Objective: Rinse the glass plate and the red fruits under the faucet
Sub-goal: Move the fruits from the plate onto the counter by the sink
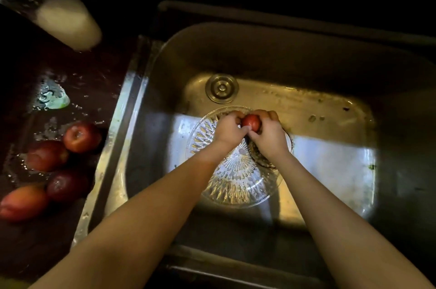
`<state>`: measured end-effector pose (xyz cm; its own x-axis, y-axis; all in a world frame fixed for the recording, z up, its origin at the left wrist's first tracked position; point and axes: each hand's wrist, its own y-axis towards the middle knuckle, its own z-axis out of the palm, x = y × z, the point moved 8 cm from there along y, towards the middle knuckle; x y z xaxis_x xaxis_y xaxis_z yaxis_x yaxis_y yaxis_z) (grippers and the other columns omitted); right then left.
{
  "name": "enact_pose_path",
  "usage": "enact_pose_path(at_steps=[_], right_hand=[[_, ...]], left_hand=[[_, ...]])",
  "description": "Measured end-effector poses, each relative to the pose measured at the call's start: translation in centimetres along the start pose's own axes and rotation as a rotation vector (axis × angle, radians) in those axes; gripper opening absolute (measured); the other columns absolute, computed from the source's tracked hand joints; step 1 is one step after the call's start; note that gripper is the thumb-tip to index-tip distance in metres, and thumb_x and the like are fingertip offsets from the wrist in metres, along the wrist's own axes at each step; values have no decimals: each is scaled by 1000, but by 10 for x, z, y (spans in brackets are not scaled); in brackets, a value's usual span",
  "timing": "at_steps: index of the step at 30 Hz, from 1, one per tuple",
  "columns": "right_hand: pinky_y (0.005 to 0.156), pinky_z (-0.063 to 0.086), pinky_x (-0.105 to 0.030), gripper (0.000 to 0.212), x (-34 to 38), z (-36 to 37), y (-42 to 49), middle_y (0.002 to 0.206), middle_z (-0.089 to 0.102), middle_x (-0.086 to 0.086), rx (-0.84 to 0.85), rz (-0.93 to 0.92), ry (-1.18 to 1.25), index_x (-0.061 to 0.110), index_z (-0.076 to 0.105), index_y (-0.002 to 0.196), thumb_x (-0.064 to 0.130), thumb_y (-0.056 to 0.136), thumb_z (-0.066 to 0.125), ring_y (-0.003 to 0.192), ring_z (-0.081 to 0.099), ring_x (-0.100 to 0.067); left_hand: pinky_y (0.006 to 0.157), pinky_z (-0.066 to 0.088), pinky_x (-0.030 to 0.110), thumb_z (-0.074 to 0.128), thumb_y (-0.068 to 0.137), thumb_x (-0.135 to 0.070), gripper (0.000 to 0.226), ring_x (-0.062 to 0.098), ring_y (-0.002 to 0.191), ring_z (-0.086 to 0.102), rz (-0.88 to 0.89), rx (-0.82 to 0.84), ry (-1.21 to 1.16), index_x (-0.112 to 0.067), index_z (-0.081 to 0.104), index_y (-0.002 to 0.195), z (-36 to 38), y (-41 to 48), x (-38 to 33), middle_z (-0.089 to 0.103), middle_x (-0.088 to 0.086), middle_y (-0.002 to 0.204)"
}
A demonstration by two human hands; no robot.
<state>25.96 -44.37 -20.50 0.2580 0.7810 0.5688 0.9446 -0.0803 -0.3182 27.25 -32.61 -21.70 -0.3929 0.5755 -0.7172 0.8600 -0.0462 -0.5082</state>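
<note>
A red fruit (251, 122) is held between both hands above the sink. My left hand (229, 128) curls round its left side and my right hand (267, 134) curls round its right side. Directly beneath them a cut-glass plate (236, 180) lies flat on the sink floor, partly hidden by my forearms. Several more red fruits (82, 137) lie wet on the dark counter to the left of the sink. The faucet and any water stream are not visible.
The steel sink (330, 109) has a round drain (221, 88) behind the plate. A glass with a whitish bottom (68, 22) stands at the back left of the counter. A small pale-green scrap (53, 97) lies on the wet countertop.
</note>
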Motion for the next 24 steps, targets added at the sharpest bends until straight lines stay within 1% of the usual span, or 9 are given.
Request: enact_pose_path(at_steps=[2, 4, 6, 7, 10, 13, 16, 20, 24], right_hand=[[90, 49, -40, 47, -1, -2, -4, 122, 50, -13, 3, 22, 117, 16, 53, 123, 18, 78, 69, 103, 56, -30], [89, 51, -37, 48, 0, -5, -10, 121, 53, -11, 12, 36, 237, 16, 52, 122, 18, 77, 71, 102, 57, -24], [81, 52, -22, 49, 6, -10, -16, 118, 55, -4, 32, 33, 362, 18, 50, 120, 15, 77, 73, 94, 59, -8], [74, 51, -14, 49, 11, -14, -20, 113, 56, 1, 49, 27, 438, 20, 48, 119, 13, 77, 73, 88, 60, 1], [67, 47, -2, 50, 37, -26, -34, 104, 53, 16, 101, -20, 617, 22, 44, 117, 8, 78, 71, 83, 58, 20], [71, 48, -4, 48, 73, -43, -49, 105, 55, 17, 134, -114, 661, 24, 43, 117, 11, 79, 70, 88, 58, 18], [80, 49, -11, 48, 113, -61, -66, 109, 53, 19, 133, -226, 634, 30, 45, 116, 12, 79, 71, 94, 57, 11], [95, 43, -22, 48, 162, -76, -89, 115, 48, 25, 128, -360, 553, 33, 46, 117, 14, 80, 71, 108, 52, -2], [94, 44, -23, 46, 206, -81, -103, 119, 53, 6, 117, -475, 466, 27, 49, 119, 17, 80, 71, 108, 53, -9]], left_hand=[[89, 49, 32, 69, 78, -12, 37, 23, 98, 60, -5, -1, -82, -8, 58, 114, -4, -6, -1, 64, 12, 110], [81, 52, 26, 70, 78, -10, 37, 16, 90, 59, 6, -3, -151, -9, 59, 113, -11, -14, -3, 64, 8, 106], [64, 50, 12, 69, 79, -11, 36, 9, 81, 57, 8, 4, -235, -11, 58, 113, -22, -25, -6, 61, 4, 101], [60, 49, 10, 69, 79, -12, 36, 9, 80, 57, 2, 16, -278, -12, 57, 113, -28, -31, -8, 60, 2, 100], [74, 54, 22, 69, 80, -17, 36, 9, 82, 61, 22, 81, -397, -17, 57, 114, -48, -53, -19, 62, -3, 97], [92, 51, 33, 70, 79, -19, 40, 16, 97, 64, 62, 104, -472, -24, 57, 117, -75, -78, -32, 66, -3, 103], [97, 49, 37, 71, 77, -16, 41, 21, 105, 63, 86, 80, -544, -26, 59, 114, -107, -103, -42, 67, 7, 110], [97, 49, 37, 72, 77, -18, 39, 22, 108, 62, 96, 27, -610, -22, 61, 114, -148, -134, -46, 65, 10, 115], [87, 55, 31, 62, 86, -13, 32, 23, 102, 66, 108, 30, -794, -7, 59, 117, -175, -157, -44, 66, 18, 113]])
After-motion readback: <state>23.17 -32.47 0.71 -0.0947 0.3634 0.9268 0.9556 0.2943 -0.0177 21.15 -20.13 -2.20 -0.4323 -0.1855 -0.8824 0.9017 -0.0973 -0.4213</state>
